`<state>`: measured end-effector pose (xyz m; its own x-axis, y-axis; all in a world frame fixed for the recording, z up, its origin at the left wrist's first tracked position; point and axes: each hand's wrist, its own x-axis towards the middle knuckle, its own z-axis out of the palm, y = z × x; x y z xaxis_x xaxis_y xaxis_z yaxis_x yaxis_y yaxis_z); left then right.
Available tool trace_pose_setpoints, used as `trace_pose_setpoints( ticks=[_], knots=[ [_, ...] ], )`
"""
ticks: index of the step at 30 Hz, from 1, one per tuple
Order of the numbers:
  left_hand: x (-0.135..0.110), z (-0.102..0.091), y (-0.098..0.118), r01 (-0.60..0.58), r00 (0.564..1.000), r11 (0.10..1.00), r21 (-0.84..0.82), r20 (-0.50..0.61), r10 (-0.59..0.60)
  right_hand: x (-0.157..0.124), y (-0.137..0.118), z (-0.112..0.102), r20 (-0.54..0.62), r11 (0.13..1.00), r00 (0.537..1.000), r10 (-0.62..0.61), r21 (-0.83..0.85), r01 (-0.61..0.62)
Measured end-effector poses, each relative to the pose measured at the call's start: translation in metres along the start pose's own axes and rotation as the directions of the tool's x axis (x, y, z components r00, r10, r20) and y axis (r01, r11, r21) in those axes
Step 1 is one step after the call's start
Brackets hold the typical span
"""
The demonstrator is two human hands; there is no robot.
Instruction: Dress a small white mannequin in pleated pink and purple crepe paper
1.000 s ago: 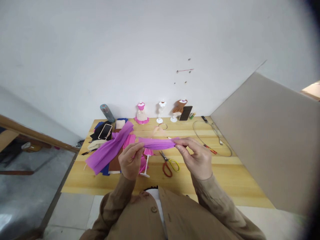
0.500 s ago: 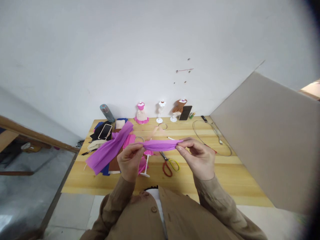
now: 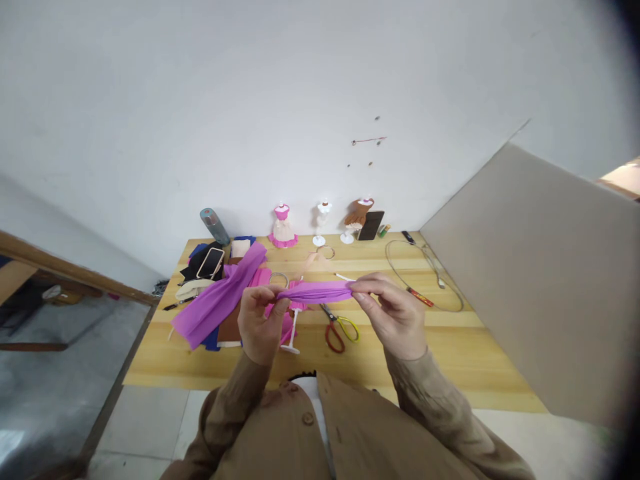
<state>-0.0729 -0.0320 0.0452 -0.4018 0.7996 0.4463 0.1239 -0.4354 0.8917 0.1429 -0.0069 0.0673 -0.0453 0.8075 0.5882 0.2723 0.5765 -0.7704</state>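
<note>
A folded strip of purple fabric (image 3: 320,292) is stretched level above the table between my two hands. My left hand (image 3: 261,323) pinches its left end between thumb and fingers. At the other end, my right hand (image 3: 395,317) pinches it the same way. Behind and below the strip, a small dress form (image 3: 295,323) with pink cloth on it lies tilted on the table, partly hidden. Scissors (image 3: 336,328) with one red and one yellow handle lie open below the strip.
A large purple cloth (image 3: 220,293) covers a fabric pile at left, with a phone (image 3: 211,263) on it. A bottle (image 3: 215,227), a pink-dressed form (image 3: 283,227), a white form (image 3: 321,223) and a brown-dressed form (image 3: 359,215) stand along the wall. A cable (image 3: 400,241) loops at right.
Both hands have moved slightly closer together, so the span of purple strip between them is a little shorter. More of the red-and-yellow item beside my right hand now shows.
</note>
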Motion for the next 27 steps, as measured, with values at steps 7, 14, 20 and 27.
trace_pose_setpoints(
  ticks=[7,14,20,27],
  knots=[
    [0.0085,-0.0071,0.0013,-0.311,0.939,0.938,0.151,0.199,0.279,0.0043,-0.0029,0.0003,0.011,0.997,0.999,-0.042,-0.064,0.043],
    [0.0098,-0.0074,0.0043,-0.384,0.911,0.906,0.18,0.231,0.341,0.0033,-0.0047,0.0033,-0.027,0.99,0.994,-0.102,-0.1,0.099],
    [0.0084,-0.0046,0.0047,-0.338,0.936,0.913,0.228,0.182,0.301,0.002,-0.0035,0.0047,-0.034,0.979,0.992,-0.125,-0.164,0.118],
    [0.0076,-0.0036,0.0028,-0.336,0.939,0.905,0.263,0.168,0.3,0.0021,-0.0006,0.0057,-0.012,0.96,0.987,-0.162,-0.233,0.155]
  ],
)
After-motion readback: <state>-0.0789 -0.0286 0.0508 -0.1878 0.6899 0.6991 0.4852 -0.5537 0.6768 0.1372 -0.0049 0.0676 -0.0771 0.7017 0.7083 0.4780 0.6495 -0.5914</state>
